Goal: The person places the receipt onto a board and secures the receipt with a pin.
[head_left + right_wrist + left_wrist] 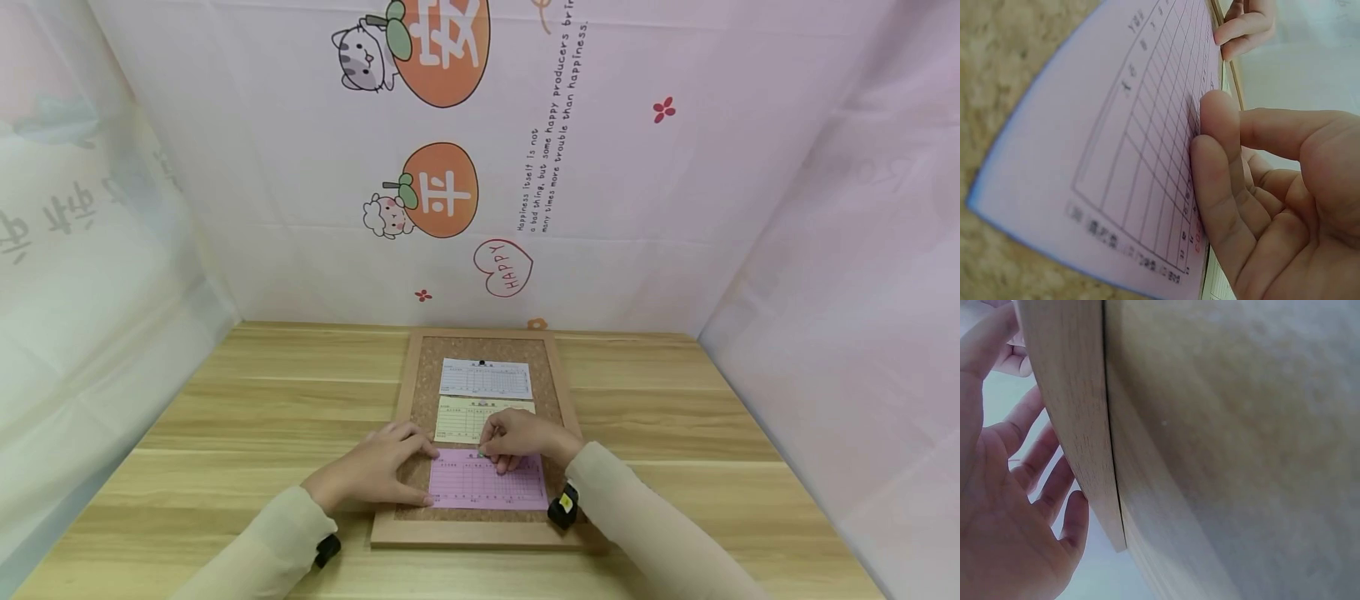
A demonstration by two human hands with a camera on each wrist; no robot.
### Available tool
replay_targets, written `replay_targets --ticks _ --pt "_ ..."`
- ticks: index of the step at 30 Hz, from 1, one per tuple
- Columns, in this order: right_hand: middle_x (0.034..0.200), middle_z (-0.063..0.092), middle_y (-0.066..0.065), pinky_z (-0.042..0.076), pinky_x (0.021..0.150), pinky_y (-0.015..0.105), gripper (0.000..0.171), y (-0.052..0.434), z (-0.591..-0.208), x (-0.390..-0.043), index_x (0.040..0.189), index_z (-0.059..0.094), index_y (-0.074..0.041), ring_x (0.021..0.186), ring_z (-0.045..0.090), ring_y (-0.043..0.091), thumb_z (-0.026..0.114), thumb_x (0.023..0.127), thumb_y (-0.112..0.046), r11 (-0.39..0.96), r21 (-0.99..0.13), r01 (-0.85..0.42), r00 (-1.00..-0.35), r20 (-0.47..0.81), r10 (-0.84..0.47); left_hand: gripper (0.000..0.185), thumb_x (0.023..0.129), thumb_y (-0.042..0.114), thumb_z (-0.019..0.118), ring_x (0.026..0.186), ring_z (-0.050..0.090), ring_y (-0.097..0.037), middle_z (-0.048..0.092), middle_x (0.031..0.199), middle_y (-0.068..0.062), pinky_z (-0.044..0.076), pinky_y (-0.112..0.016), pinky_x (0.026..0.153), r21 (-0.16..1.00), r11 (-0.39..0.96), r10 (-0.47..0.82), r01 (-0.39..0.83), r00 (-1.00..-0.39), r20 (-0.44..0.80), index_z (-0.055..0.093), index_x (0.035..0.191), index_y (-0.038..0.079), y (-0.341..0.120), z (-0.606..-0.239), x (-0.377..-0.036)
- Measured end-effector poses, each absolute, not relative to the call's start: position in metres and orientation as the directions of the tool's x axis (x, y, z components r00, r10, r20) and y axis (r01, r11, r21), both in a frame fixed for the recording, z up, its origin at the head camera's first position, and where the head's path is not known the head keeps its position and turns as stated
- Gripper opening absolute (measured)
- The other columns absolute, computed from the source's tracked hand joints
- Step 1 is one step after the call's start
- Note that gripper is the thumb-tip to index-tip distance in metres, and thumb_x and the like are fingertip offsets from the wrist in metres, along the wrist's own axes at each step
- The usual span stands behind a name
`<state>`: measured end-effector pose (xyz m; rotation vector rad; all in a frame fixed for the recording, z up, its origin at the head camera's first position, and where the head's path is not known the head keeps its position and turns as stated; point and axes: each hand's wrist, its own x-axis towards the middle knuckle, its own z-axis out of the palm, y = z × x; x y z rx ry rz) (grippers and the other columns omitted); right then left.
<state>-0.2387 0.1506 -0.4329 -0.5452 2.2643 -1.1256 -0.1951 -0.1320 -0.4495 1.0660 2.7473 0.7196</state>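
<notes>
A wood-framed cork board (480, 533) lies flat on the table. On it, from far to near, are a white slip (485, 379), a yellow slip (459, 419) and a pink slip (487, 487). My left hand (375, 473) lies flat with straight fingers on the pink slip's left edge and the frame (1072, 412). My right hand (517, 437) is at the pink slip's top edge, fingers curled, pinching a small green pin (481, 454). In the right wrist view its fingertips (1216, 119) touch the pink slip (1104, 144).
The board sits in the middle of a light wooden table (225, 433), boxed in by pale printed curtain walls (675, 208) on three sides. A black pin (482, 364) holds the white slip's top edge. Bare tabletop lies left and right of the board.
</notes>
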Motion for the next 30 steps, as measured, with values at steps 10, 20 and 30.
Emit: replay_targets --ticks 10,20,30 --pt "0.076 0.066 0.010 0.058 0.059 0.032 0.009 0.154 -0.433 -0.237 0.098 0.065 -0.002 0.062 0.066 0.016 0.065 0.099 -0.011 0.539 -0.836 -0.098 -0.762 -0.286 -0.582 0.061 0.079 0.058 0.079 0.130 0.044 -0.027 0.054 0.133 0.001 0.031 -0.060 0.107 0.478 0.641 0.659 0.601 -0.750 0.059 0.064 0.125 0.020 -0.132 -0.447 -0.193" --pt "0.082 0.068 0.009 0.058 0.064 0.036 0.013 0.169 -0.427 -0.234 0.100 0.065 -0.003 0.071 0.067 0.020 0.065 0.099 -0.016 0.546 -0.826 -0.141 -0.771 -0.254 -0.583 0.062 0.079 0.059 0.078 0.131 0.043 -0.028 0.053 0.135 0.001 0.030 -0.060 0.108 0.467 0.648 0.659 0.602 -0.750 0.052 0.063 0.126 0.021 -0.133 -0.450 -0.195" --pt "0.086 0.067 0.012 0.059 0.066 0.040 0.019 0.198 -0.420 -0.234 0.104 0.064 0.001 0.077 0.068 0.024 0.065 0.097 -0.016 0.537 -0.827 -0.166 -0.793 -0.212 -0.571 0.061 0.080 0.059 0.078 0.131 0.043 -0.028 0.053 0.134 0.002 0.030 -0.059 0.108 0.452 0.650 0.667 0.611 -0.744 0.046 0.063 0.126 0.021 -0.132 -0.449 -0.197"
